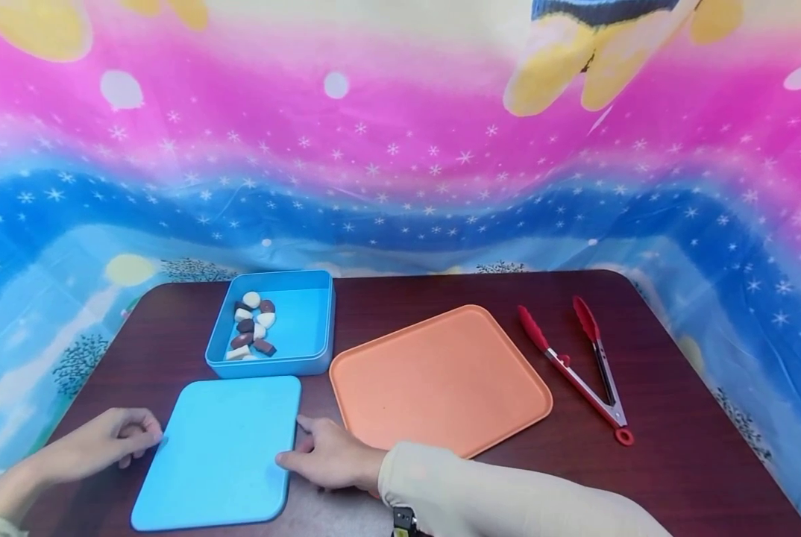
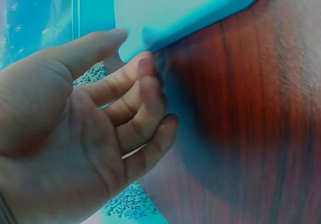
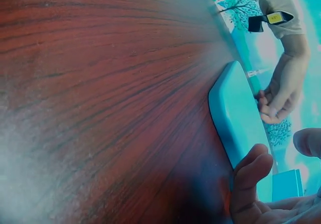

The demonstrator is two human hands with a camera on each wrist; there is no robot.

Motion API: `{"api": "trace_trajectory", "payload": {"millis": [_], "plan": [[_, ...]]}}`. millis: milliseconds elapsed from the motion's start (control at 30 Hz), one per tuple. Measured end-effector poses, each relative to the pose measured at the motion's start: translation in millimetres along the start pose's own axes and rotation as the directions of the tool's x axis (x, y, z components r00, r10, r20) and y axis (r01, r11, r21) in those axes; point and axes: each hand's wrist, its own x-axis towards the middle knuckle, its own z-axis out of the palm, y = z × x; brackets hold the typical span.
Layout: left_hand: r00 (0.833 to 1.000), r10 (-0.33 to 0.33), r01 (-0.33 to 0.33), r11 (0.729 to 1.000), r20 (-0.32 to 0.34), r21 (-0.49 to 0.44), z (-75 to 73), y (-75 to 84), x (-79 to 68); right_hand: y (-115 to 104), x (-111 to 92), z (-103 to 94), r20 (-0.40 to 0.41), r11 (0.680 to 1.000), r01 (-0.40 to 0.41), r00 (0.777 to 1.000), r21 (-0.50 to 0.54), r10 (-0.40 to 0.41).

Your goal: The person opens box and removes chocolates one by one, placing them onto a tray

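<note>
A flat light-blue lid (image 1: 222, 447) lies on the dark table at the near left. My left hand (image 1: 108, 444) is at its left edge, fingers loosely bent; in the left wrist view the thumb (image 2: 108, 40) and forefinger tips are by the rim, and contact is hard to tell. On the opposite side my right hand (image 1: 333, 453) has its thumb over the lid and its other fingers along the edge. The right wrist view shows a gap between that thumb (image 3: 307, 142) and the bent fingers (image 3: 251, 179). Behind the lid stands an uncovered blue box (image 1: 306, 365) with several white and brown pieces (image 1: 246, 326).
Right of the box and lid, an orange tray (image 1: 441, 380) lies at an angle, partly under the right forearm. Red-tipped tongs (image 1: 585, 384) lie spread at the right of the table (image 1: 696, 447). A patterned cloth (image 1: 400, 149) hangs around the back and sides.
</note>
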Motion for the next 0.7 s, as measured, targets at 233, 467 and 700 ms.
{"api": "trace_trajectory", "payload": {"millis": [233,467,700], "plan": [[0.945,-0.079,0.139,0.975,-0.316,0.172,-1.3,17.7,5.1,8.2,-5.8,-11.9,-0.004,0.999,0.046,0.999,0.004,-0.046],[0.845,0.009,0.133,0.965,-0.535,0.226,-5.0,31.3,13.8,13.1,-17.7,-32.7,-0.023,0.990,0.141,0.990,0.009,-0.141],[0.762,0.126,0.036,0.971,-0.635,0.237,-8.1,45.2,27.6,15.6,-28.4,-55.7,-0.090,0.965,0.241,0.964,-0.102,-0.250]]}}
